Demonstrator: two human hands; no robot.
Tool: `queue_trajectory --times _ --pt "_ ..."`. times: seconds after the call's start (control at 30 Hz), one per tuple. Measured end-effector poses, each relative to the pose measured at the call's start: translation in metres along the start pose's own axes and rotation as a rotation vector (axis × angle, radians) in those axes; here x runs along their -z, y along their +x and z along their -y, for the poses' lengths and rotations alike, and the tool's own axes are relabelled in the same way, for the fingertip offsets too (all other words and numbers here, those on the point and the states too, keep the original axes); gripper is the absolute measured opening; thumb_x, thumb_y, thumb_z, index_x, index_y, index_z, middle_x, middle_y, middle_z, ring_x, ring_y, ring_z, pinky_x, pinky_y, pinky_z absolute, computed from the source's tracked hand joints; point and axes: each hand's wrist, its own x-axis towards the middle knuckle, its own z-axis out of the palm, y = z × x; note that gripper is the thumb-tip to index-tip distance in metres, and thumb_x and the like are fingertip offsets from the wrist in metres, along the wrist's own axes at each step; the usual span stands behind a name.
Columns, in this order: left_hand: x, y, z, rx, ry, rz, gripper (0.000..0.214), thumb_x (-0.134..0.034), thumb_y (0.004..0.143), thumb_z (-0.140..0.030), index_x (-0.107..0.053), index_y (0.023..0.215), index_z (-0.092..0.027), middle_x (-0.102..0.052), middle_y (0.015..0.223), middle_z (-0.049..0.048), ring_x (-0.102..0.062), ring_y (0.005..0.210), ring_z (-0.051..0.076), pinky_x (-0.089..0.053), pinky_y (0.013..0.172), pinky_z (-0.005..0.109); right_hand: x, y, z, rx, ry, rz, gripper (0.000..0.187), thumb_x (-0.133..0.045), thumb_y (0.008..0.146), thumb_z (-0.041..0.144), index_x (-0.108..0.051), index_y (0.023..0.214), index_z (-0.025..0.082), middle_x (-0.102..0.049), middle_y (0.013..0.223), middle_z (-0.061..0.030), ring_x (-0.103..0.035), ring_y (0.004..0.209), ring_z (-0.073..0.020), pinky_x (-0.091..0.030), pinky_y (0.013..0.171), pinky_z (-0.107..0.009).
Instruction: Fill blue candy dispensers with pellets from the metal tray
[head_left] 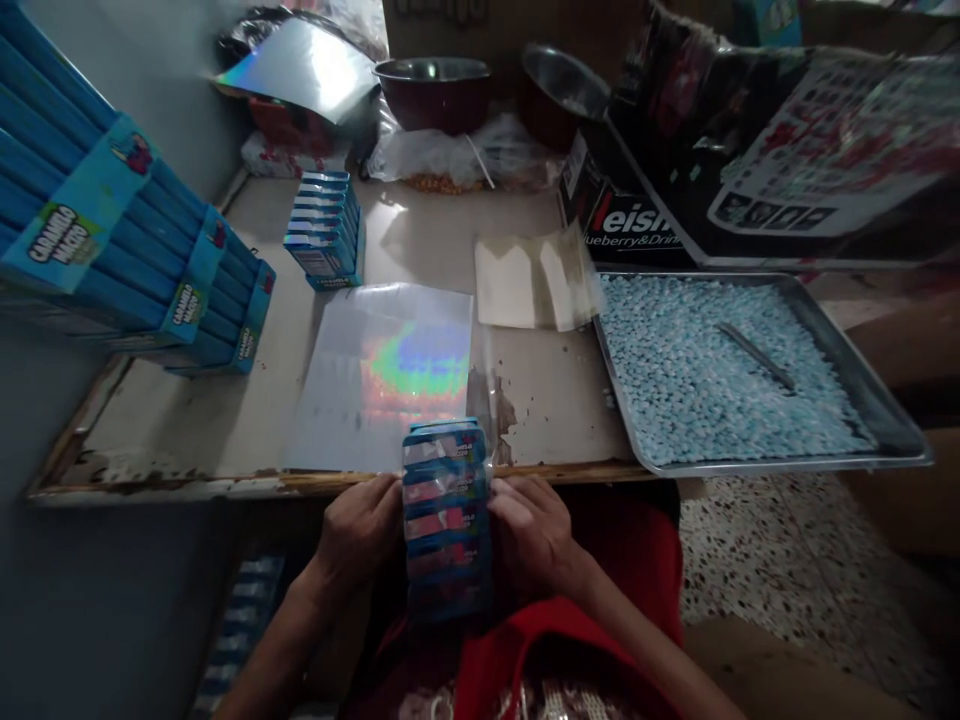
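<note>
In front of my body, at the table's front edge, a blue display box of small candy packs (447, 535) stands between my two hands. My left hand (361, 532) grips its left side with the fingers curled in. On the opposite side, my right hand (536, 528) holds the box with thumb and fingers pressed against it. Just beyond the box lies a shiny holographic sheet (390, 370), flat on the table. A similar filled blue box (326, 230) rests farther back on the left.
Tall stacked blue boxes (142, 230) rise at the left. A metal tray (904, 440) of pale blue candies (705, 380) sits at the right, a metal strip (756, 356) on them. A yellowish sheet (532, 280), bowls (433, 95) and a black carton (750, 170) are farther back.
</note>
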Motion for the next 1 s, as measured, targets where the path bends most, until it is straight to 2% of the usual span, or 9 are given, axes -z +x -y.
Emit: queue_trajectory --times 0.17,0.33,0.4,0.5,0.6,0.67,0.77,0.87,1.0 --pt "0.004 -0.018 -0.021 -0.069 -0.085 0.044 0.031 -0.044 0.103 -0.021 -0.058 0.076 -0.019 -0.057 0.065 0.0004 -0.050 0.054 0.013 -0.035 0.053 0.026 0.017 -0.035 0.012 0.054 0.001 0.111 0.014 -0.041 0.098 0.011 -0.051 0.099 0.022 -0.062 0.073 -0.0014 -0.052 0.064 -0.0181 -0.035 0.063 -0.033" --pt "0.013 -0.071 -0.052 -0.066 -0.285 0.118 0.030 -0.043 0.103 -0.023 -0.066 0.084 -0.020 -0.061 0.069 0.0014 -0.057 0.058 0.012 -0.044 0.057 0.022 0.051 -0.056 0.032 0.125 -0.016 0.272 0.027 -0.036 0.105 0.016 -0.049 0.082 0.023 -0.053 0.063 0.0026 -0.044 0.060 -0.0161 -0.032 0.063 -0.033" --pt "0.020 -0.093 -0.067 0.028 -0.434 0.207 0.028 -0.046 0.102 -0.026 -0.072 0.094 -0.022 -0.067 0.077 0.0035 -0.063 0.065 0.012 -0.049 0.061 0.020 0.060 -0.063 0.036 0.181 0.012 0.306 0.030 -0.035 0.106 0.014 -0.050 0.082 0.023 -0.056 0.064 0.0032 -0.045 0.060 -0.0148 -0.034 0.063 -0.032" --pt "0.031 -0.109 -0.089 0.370 -0.677 0.321 0.036 -0.044 0.102 -0.036 -0.078 0.102 -0.024 -0.073 0.093 0.0098 -0.072 0.088 0.020 -0.059 0.076 0.026 0.061 -0.080 0.038 0.161 0.166 0.319 0.027 -0.038 0.108 0.019 -0.053 0.086 0.023 -0.057 0.064 0.0047 -0.048 0.057 -0.0131 -0.037 0.060 -0.029" --pt "0.037 -0.099 -0.104 0.735 -0.900 0.307 0.047 -0.047 0.099 -0.055 -0.079 0.099 -0.022 -0.073 0.087 0.0115 -0.073 0.088 0.025 -0.062 0.079 0.035 0.051 -0.098 0.036 -0.269 0.383 0.228 0.017 -0.056 0.103 0.037 -0.057 0.112 0.024 -0.066 0.080 0.0024 -0.063 0.068 -0.0132 -0.050 0.066 -0.026" --pt "0.038 -0.082 -0.110 0.951 -1.004 0.263 0.049 -0.053 0.094 -0.062 -0.077 0.100 -0.020 -0.073 0.082 0.0094 -0.071 0.076 0.024 -0.062 0.072 0.035 0.041 -0.104 0.034 -0.504 0.532 0.196 0.064 -0.070 0.092 0.050 -0.043 0.144 0.022 -0.069 0.120 -0.0098 -0.070 0.106 -0.0215 -0.058 0.088 -0.034" --pt "0.037 -0.049 -0.111 1.173 -1.072 0.206 0.044 -0.060 0.091 -0.057 -0.072 0.104 -0.016 -0.073 0.086 0.0070 -0.069 0.074 0.020 -0.061 0.070 0.032 0.023 -0.096 0.030 -0.564 0.701 0.240 0.108 -0.078 0.084 0.053 -0.012 0.165 0.026 -0.038 0.163 -0.0178 -0.044 0.148 -0.0310 -0.044 0.117 -0.050" --pt "0.038 -0.027 -0.103 1.250 -1.055 0.095 0.035 -0.065 0.090 -0.047 -0.066 0.107 -0.017 -0.073 0.089 0.0044 -0.067 0.074 0.017 -0.057 0.064 0.026 0.009 -0.077 0.029 -0.606 0.656 0.162 0.109 -0.080 0.085 0.040 -0.009 0.166 0.027 -0.037 0.165 -0.0162 -0.039 0.151 -0.0300 -0.036 0.123 -0.051" --pt "0.042 -0.033 -0.087 1.225 -1.116 -0.009 0.048 -0.070 0.086 -0.039 -0.056 0.128 -0.022 -0.075 0.105 0.0070 -0.072 0.085 0.019 -0.060 0.071 0.026 0.005 -0.068 0.030 -0.575 0.626 0.114 0.104 -0.080 0.086 0.033 -0.014 0.166 0.024 -0.036 0.165 -0.0167 -0.038 0.151 -0.0309 -0.036 0.123 -0.050"
